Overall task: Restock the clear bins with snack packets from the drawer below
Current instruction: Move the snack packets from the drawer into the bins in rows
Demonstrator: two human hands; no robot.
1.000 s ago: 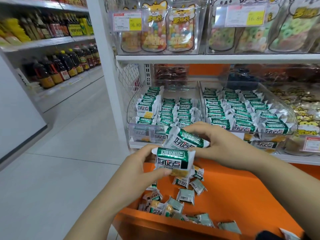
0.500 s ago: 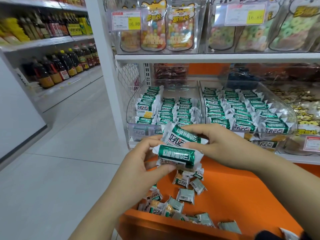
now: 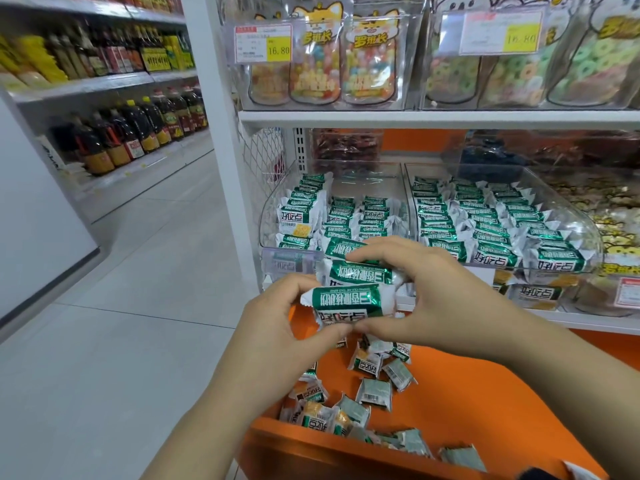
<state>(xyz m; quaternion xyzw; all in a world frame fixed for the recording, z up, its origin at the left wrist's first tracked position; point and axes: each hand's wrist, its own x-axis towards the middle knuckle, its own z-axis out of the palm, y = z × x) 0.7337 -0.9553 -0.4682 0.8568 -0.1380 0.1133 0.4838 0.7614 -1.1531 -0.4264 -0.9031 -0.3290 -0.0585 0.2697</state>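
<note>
Above orange drawer, green-white crimped packets

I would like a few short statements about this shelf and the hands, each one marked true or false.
1. The left hand and the right hand both hold green snack packets. True.
2. The orange drawer is closed. False: it is open, with loose packets lying inside.
3. The right clear bin holds rows of green packets. True.
4. The yellow price tag reads 12.50. False: it reads 16.80.
</note>
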